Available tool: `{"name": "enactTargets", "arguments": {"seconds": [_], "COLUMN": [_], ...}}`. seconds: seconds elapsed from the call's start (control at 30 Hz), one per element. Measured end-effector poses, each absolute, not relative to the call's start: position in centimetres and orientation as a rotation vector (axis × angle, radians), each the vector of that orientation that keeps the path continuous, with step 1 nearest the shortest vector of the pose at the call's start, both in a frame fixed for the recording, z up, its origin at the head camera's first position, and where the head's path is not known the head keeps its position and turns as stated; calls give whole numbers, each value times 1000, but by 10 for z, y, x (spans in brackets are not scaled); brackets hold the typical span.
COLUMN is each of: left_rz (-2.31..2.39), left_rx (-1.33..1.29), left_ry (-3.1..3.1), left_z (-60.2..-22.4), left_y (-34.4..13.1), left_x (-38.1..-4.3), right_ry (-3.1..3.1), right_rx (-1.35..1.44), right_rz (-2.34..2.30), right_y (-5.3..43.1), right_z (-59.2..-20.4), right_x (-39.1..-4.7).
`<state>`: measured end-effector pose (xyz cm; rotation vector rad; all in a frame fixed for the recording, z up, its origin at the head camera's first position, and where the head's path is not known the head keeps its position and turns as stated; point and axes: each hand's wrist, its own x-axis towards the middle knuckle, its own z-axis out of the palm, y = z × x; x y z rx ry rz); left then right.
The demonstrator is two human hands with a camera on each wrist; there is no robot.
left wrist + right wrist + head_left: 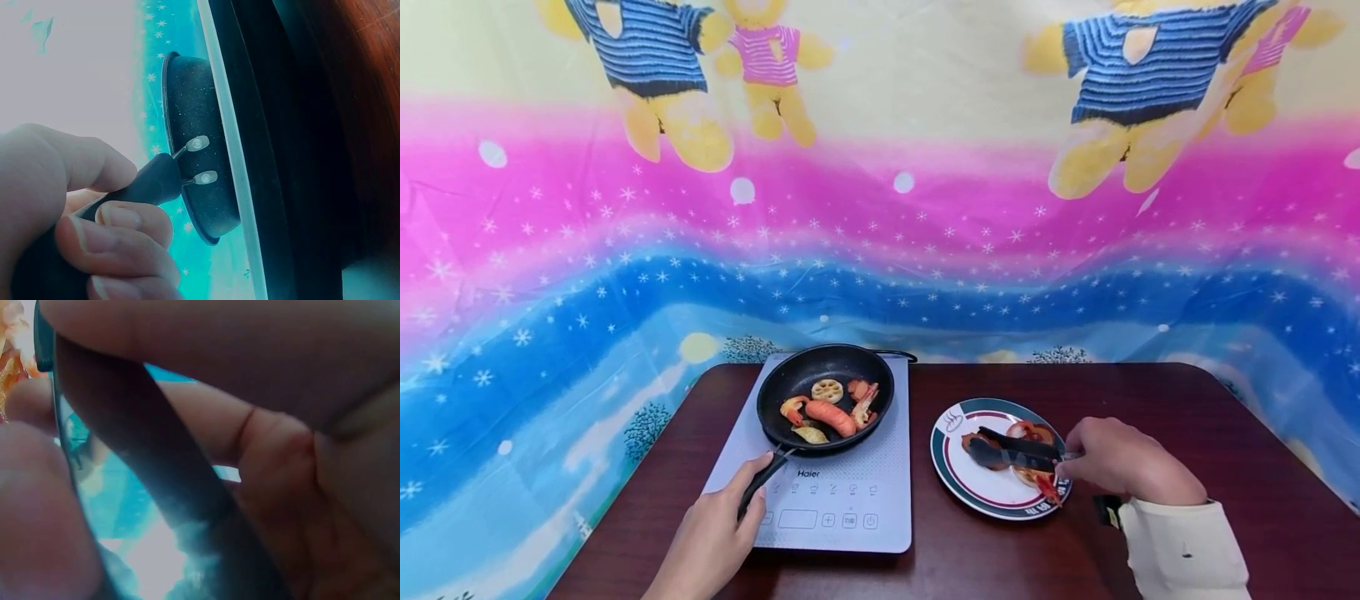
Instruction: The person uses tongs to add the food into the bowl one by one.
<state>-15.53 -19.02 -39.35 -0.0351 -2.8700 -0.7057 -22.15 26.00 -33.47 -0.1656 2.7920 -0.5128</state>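
My left hand (718, 521) grips the black handle (762, 482) of a frying pan (790, 379). In the left wrist view, fingers curl round that handle (147, 181), with two rivets on the pan's wall beyond it. The pan holds a scored sausage (830, 417), a lotus root slice (827, 391), a pale yellow slice (810, 434) and shrimp (792, 410). My right hand (1135, 460) holds tongs (1026, 457) with black tips, low over the food on a plate (953, 471). Its fingers wrap the shiny tong arms (125, 412). Whether the tips pinch any food is unclear.
The pan stands on a white induction cooker (887, 492) with a touch panel. On the plate lie reddish slices and a shrimp (1047, 487). A small black object (1107, 509) sits by the right sleeve. A patterned curtain (880, 250) hangs behind the brown table (970, 562).
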Motion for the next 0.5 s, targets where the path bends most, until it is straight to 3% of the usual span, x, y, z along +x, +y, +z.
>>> {"name": "enactTargets", "arguments": {"seconds": [0.5], "left_rz": [-693], "left_rx": [-45], "left_ry": [-2857], "left_z": [-394], "left_y": [-191], "left_x": [-155], "right_ry": [2723], "right_rx": [-236], "right_rz": [-595], "right_y": [262], "right_z": [-337], "right_x": [-223]}}
